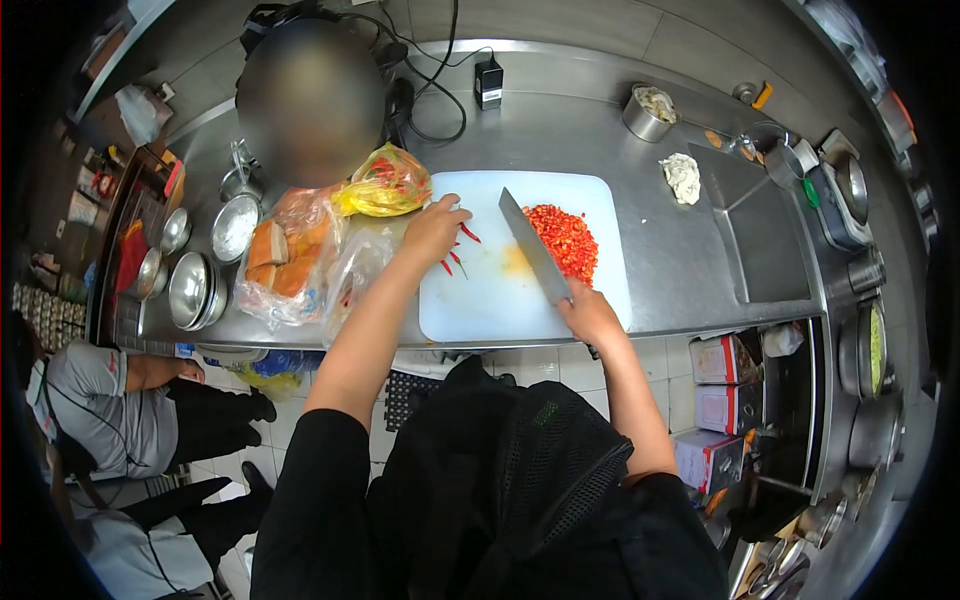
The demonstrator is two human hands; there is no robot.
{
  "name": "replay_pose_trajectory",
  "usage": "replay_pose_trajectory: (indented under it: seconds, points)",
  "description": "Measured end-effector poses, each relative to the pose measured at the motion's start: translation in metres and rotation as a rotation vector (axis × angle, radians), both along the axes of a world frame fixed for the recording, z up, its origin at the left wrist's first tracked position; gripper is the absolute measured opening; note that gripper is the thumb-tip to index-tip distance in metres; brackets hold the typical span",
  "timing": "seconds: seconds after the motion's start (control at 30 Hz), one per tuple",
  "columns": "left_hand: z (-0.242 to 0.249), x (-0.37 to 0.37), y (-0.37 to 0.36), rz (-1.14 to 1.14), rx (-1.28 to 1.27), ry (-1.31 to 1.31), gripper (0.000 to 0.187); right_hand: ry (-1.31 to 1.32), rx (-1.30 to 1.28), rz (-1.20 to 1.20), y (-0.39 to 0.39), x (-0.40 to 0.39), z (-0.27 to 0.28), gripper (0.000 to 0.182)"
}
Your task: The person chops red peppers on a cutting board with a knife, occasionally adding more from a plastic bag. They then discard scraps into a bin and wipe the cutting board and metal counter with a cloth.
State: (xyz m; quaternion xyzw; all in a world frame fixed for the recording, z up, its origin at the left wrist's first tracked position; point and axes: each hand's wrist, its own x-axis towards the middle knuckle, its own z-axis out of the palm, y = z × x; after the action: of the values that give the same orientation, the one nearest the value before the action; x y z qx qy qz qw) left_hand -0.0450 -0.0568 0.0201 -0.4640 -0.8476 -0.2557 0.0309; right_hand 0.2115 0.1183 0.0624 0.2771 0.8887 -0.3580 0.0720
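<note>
My right hand [593,318] is wrapped round the handle of a cleaver [533,246], whose broad blade slants up and left across the white cutting board [480,310]. A heap of chopped red chillies [565,240] lies along the blade's right side. My left hand [437,228] is over the board's left edge, palm down, fingers bent and slightly apart. Right beside its fingers lies a whole red chilli [469,233]; more whole chillies lie just below. I see nothing held in this hand, though its underside is hidden. An orange wet stain marks the board's middle.
Left of the board are a yellow bag of chillies [390,183], a clear bag of bread-like pieces [285,258] and metal bowls [188,290]. A sink [770,240], white cloth-like lump [681,178] and metal pot [648,112] are right. People stand at lower left.
</note>
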Motion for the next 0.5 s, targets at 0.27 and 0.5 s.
replay_pose_trajectory:
  seconds: [0.27, 0.5]
  points:
    - [0.006, 0.013, 0.004, -0.164, -0.191, -0.049, 0.016, 0.052, 0.104, 0.053, 0.003, 0.003, -0.013, 0.043]
    - [0.009, 0.038, -0.01, 0.152, -0.467, -0.086, 0.024, 0.043, 0.036, 0.025, -0.001, 0.0, 0.001, 0.031]
